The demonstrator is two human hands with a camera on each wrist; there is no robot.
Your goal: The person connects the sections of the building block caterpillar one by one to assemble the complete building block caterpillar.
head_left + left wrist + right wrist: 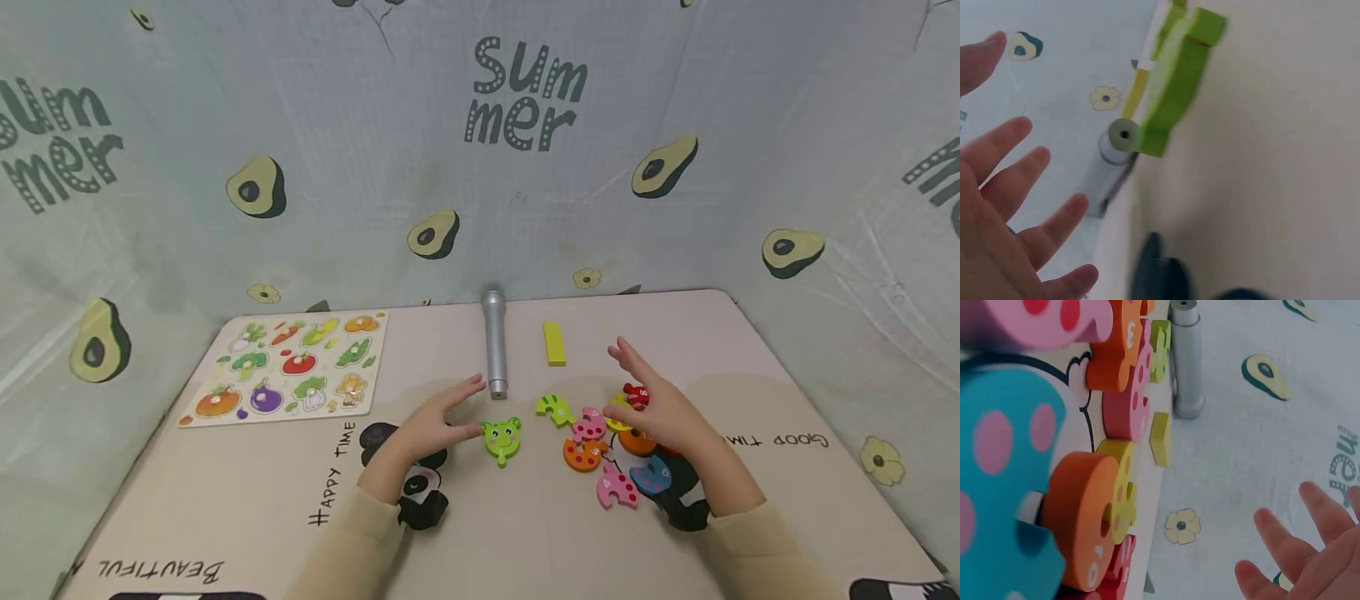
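Note:
My left hand (433, 423) is held with its fingers spread, the thumb tip right at the edge of a green wooden animal-head piece (501, 439) with a smiling face. In the left wrist view that piece shows its thick green side, apart from the fingers. Over a loose group of dotted wooden pieces hovers my right hand (667, 421), fingers extended and holding nothing. Among the pieces are a striped green one (554, 409), an orange one (583, 455), a pink one (617, 487) and a blue one (651, 475). Red and yellow pieces are partly hidden behind the right hand.
A silver cylinder resembling a microphone (496, 342) lies behind the green head. To its right lies a yellow block (554, 344). A vegetable puzzle board (378, 367) occupies the table's back left. A patterned curtain (337, 125) encloses the table's back and sides.

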